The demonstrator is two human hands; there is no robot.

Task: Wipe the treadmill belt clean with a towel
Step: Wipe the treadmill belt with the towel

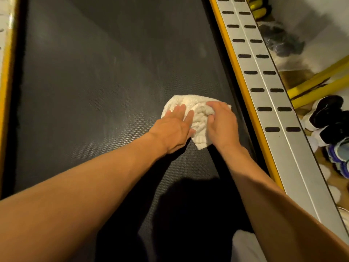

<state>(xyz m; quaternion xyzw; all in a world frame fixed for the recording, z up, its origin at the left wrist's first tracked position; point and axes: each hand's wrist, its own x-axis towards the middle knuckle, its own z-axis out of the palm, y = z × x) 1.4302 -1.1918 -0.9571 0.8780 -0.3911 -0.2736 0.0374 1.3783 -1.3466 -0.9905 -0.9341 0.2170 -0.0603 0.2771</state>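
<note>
Fingers (180, 111) of my left hand (172, 129) lie straight and slightly spread, pressed flat on the left part of the towel (190, 102). Right hand (221, 122): fingers (214, 106) curled, thumb tucked in, gripping a bunched fold on the towel's right part. Both forearms bare, reaching in from the bottom of the frame.

Head view. Towel: white terry, crumpled, lying on the treadmill belt (94, 82), one corner poking out toward me between the two wrists. Belt is dark grey with a fine woven texture, spreading well to the left of the towel and far ahead of it. Faint pale smears on the belt ahead of the towel.

Just right of the towel runs a yellow edge strip (245, 91), then a silver side rail (267, 86) with two rows of black oval slots. Beyond the rail, further right of the towel: shoes (328, 114), dark with white soles, blue-and-white ones nearer me, and yellow bars (317, 82). Far left of the towel, a second yellow strip (7, 69) at the belt's other edge. Nearer me than the towel, a dark shadow lies across the belt, with a patch of white cloth (243, 246) at the bottom edge.
</note>
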